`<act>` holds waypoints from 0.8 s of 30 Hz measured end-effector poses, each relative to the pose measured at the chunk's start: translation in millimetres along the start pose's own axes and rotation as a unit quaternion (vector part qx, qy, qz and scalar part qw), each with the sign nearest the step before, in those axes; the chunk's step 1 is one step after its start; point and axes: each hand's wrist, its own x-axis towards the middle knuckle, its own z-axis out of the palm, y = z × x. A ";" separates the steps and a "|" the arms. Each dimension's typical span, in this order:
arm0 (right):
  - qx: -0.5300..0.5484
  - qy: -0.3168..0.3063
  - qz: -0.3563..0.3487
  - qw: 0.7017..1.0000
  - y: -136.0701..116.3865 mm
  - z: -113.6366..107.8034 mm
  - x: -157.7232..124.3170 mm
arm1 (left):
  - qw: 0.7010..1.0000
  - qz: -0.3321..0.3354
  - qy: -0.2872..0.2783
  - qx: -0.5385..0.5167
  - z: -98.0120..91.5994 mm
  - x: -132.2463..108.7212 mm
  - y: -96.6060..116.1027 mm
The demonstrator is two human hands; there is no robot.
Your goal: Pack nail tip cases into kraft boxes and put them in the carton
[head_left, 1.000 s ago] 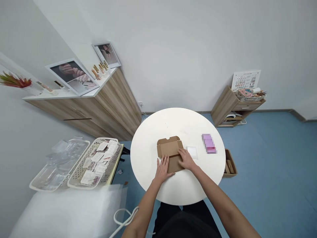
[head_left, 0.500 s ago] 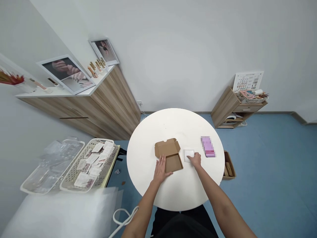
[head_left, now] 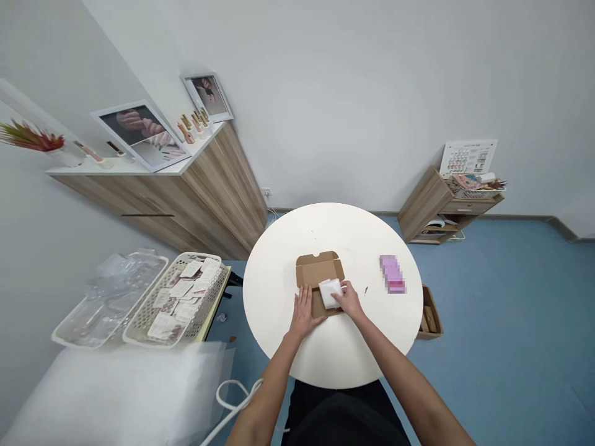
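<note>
A small brown cardboard box (head_left: 320,271) lies on the round white table (head_left: 334,359) with its lid folded back, away from me. My left hand (head_left: 304,314) rests at the box's left side, fingers stretched out and pointing forward. In my right hand (head_left: 349,300) is a flat white square packet (head_left: 331,292), pinched at its right edge. The packet is tilted over the box's open tray and covers part of it. Whether it touches the tray, I cannot tell.
A blurred-out purple item (head_left: 392,274) lies at the table's right. A carton (head_left: 430,316) stands on the floor beyond. To the left are a white basket of packets (head_left: 179,297), a tray of clear plastic (head_left: 111,297) and a white cable (head_left: 237,406).
My right hand has lifted the white packet off the table and carried it left over the box. My left hand stays by the box. The view has shifted slightly.
</note>
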 end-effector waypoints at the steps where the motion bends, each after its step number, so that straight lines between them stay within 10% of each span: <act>1: -0.020 -0.003 0.005 1.000 -1.2 10.2 -3.2 | 1.000 -0.005 0.012 -0.002 0.7 -5.7 -1.5; 15: -0.318 0.037 -0.113 0.941 -5.9 47.2 -27.5 | 0.999 -0.006 0.022 -0.040 17.3 -37.2 -16.4; 20: -0.163 0.104 -0.084 0.978 -3.7 27.4 -11.1 | 0.981 -0.065 0.101 -0.153 -0.4 -25.4 -19.3; 24: 0.009 0.157 0.074 0.985 -3.4 -12.4 23.8 | 0.885 -0.275 0.126 -0.355 -37.3 16.3 -21.2</act>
